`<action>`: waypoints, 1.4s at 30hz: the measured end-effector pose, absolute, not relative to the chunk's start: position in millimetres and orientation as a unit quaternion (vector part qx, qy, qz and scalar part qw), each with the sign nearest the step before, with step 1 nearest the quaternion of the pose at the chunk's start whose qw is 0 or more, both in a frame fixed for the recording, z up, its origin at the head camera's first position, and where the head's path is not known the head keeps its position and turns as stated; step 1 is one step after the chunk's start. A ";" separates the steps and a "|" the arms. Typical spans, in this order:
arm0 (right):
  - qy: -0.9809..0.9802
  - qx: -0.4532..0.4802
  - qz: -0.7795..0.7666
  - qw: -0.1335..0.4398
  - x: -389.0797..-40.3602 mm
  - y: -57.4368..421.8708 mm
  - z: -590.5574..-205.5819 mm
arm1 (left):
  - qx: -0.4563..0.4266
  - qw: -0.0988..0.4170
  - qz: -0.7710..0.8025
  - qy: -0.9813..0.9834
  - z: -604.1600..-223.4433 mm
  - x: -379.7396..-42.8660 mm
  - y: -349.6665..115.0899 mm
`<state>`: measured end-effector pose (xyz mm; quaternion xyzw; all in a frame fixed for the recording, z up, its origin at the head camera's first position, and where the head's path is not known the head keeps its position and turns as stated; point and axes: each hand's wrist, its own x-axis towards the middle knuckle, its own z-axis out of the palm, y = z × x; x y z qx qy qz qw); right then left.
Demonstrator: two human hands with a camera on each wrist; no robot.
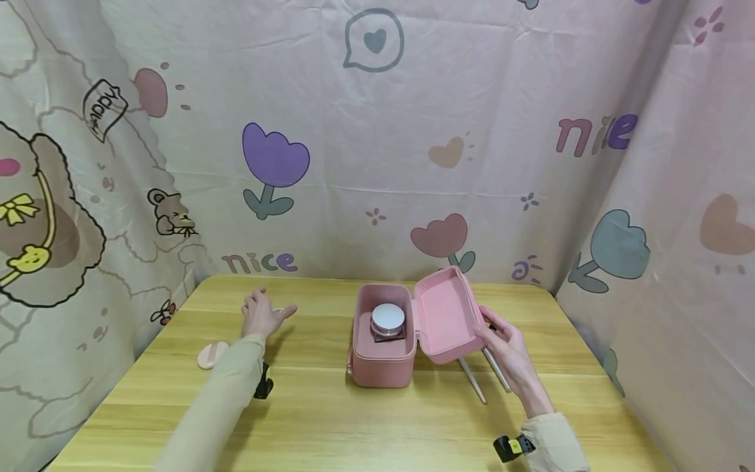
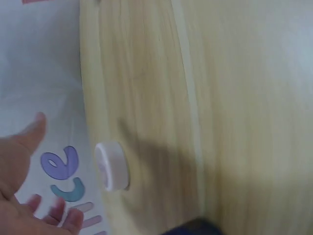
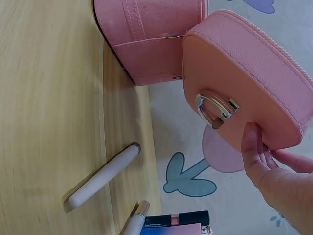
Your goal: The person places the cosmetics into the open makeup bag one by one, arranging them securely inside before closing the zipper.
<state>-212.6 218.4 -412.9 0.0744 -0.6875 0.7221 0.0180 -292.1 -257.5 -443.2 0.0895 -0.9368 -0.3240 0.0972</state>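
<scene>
"One pink case point(image 1: 383, 375) noted on the table point(image 1: 330, 432). State its position."

"Upright, midway between the left and right edges, towards the far edge. Its lid point(image 1: 445, 314) is folded out towards the right edge and remains joined to the body."

"Contents?"

"A jar point(image 1: 388, 319) with a white top. Part of a dark square piece point(image 1: 386, 339) shows beneath it."

"Condition of the right hand point(image 1: 508, 347)?"

"Pinching the rim of the lid, thumb on the inner side, fingers behind. A metal handle point(image 3: 215, 110) on the lid's outer face is not gripped."

"And the left hand point(image 1: 259, 316)?"

"Fingers and thumb spread, holding nothing. It is near a small white tub point(image 2: 114, 166), which lies close to the far edge, left of the case. The left wrist view shows the two apart."

"Other items?"

"A powder puff point(image 1: 212, 354) lies near the left edge. Two pale sticks point(image 1: 472, 380) lie right of the case, partly hidden by the lid. Towards the far right corner, a black tube point(image 3: 193, 218) and a pink-and-blue box point(image 3: 171, 229) lie beside one stick; the lower part of the box is cut off from view."
</scene>
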 end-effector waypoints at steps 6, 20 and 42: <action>-0.684 0.082 0.725 0.018 -212.8 218.8 -414.3 | 0.158 0.043 -0.325 -0.931 -455.0 -296.2 -253.9; -0.678 0.084 0.731 0.018 -213.6 219.8 -414.4 | 0.211 0.054 -0.328 -0.919 -470.6 -308.2 -247.4; -0.675 0.090 0.732 0.023 -213.6 217.8 -413.0 | 0.190 0.054 -0.351 -0.915 -471.0 -306.4 -250.2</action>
